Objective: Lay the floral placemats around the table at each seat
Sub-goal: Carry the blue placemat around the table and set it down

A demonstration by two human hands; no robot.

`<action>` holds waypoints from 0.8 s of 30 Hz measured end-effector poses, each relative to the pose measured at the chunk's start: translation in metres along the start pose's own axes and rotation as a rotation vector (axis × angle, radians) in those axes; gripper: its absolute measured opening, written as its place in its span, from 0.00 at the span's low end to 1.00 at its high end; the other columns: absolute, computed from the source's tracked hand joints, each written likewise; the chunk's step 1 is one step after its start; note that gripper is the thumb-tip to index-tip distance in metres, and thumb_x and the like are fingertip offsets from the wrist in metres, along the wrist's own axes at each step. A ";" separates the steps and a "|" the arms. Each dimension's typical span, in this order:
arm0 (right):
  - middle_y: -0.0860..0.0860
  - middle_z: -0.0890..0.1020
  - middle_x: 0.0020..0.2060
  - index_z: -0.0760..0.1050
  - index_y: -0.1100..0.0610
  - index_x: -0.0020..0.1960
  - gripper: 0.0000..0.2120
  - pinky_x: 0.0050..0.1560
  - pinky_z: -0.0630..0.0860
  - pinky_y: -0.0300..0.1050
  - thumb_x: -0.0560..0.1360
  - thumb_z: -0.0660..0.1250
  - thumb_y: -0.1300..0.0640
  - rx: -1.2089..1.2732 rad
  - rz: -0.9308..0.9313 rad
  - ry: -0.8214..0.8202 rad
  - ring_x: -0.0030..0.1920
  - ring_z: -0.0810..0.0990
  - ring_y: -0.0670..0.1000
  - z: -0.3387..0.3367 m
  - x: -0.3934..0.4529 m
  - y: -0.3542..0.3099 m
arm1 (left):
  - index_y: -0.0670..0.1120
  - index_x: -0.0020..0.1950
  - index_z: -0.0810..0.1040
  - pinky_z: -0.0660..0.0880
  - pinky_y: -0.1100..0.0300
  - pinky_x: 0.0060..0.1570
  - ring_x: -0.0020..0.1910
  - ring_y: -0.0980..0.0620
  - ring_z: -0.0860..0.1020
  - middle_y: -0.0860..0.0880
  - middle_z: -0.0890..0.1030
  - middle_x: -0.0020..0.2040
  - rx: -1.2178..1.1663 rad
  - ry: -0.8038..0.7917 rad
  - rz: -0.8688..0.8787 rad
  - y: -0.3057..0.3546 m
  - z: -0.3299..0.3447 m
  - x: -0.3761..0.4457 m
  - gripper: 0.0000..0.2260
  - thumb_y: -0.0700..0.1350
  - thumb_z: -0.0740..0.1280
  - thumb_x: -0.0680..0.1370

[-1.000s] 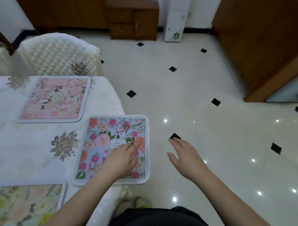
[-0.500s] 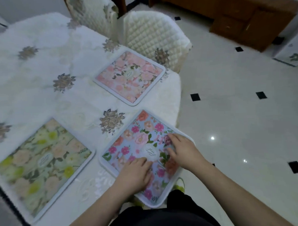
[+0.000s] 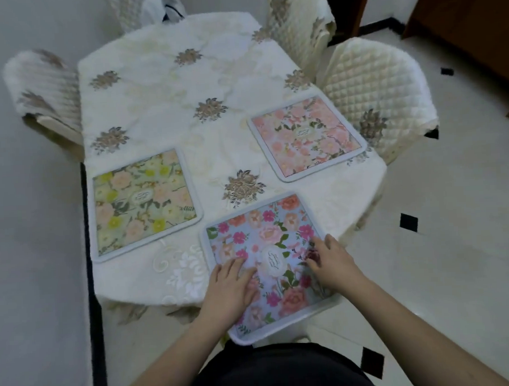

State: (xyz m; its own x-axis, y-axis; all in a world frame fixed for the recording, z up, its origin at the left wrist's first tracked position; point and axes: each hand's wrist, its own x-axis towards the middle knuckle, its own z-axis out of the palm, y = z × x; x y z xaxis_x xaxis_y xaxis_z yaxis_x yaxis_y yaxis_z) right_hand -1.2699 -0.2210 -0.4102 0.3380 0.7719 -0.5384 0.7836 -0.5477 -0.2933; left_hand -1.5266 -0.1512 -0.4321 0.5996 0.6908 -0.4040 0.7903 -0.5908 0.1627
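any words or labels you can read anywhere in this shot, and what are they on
Nothing here can be read.
Blue floral placemat under both hands: script in its white centre oval, too small and blurred.
Yellow-green placemat: script in its centre oval, too blurred.
Pink placemat: script in its centre oval, too blurred.
Tablecloth and chair covers: flower motifs only, no text.

You will find cursive script on the white oval label point(image 3: 273, 260) at the centre of each rectangular floral placemat, none of it legible.
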 end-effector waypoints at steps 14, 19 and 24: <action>0.58 0.70 0.66 0.62 0.53 0.75 0.28 0.64 0.68 0.54 0.78 0.58 0.41 0.073 0.034 0.075 0.66 0.70 0.59 -0.010 0.002 -0.010 | 0.56 0.79 0.55 0.58 0.46 0.75 0.78 0.41 0.56 0.38 0.52 0.80 -0.471 0.064 -0.341 -0.005 0.017 -0.027 0.27 0.59 0.57 0.81; 0.55 0.70 0.69 0.64 0.54 0.74 0.27 0.65 0.68 0.51 0.78 0.63 0.46 0.295 0.044 0.183 0.67 0.70 0.56 -0.012 -0.012 -0.018 | 0.57 0.79 0.56 0.55 0.47 0.76 0.79 0.44 0.50 0.42 0.47 0.81 -0.580 0.065 -0.285 -0.009 0.013 -0.032 0.27 0.58 0.58 0.81; 0.50 0.74 0.63 0.61 0.53 0.75 0.28 0.53 0.76 0.51 0.78 0.66 0.51 0.547 0.043 0.283 0.56 0.76 0.52 -0.017 -0.031 -0.016 | 0.54 0.77 0.60 0.56 0.60 0.73 0.78 0.52 0.55 0.52 0.51 0.80 -0.815 0.202 -0.178 -0.009 -0.003 -0.044 0.26 0.55 0.62 0.81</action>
State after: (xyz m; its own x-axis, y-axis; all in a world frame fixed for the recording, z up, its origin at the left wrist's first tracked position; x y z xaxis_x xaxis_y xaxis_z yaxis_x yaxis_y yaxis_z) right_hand -1.2839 -0.2304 -0.3752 0.5476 0.7600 -0.3501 0.4107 -0.6087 -0.6788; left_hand -1.5599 -0.1747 -0.4133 0.4076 0.8514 -0.3300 0.6724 -0.0353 0.7394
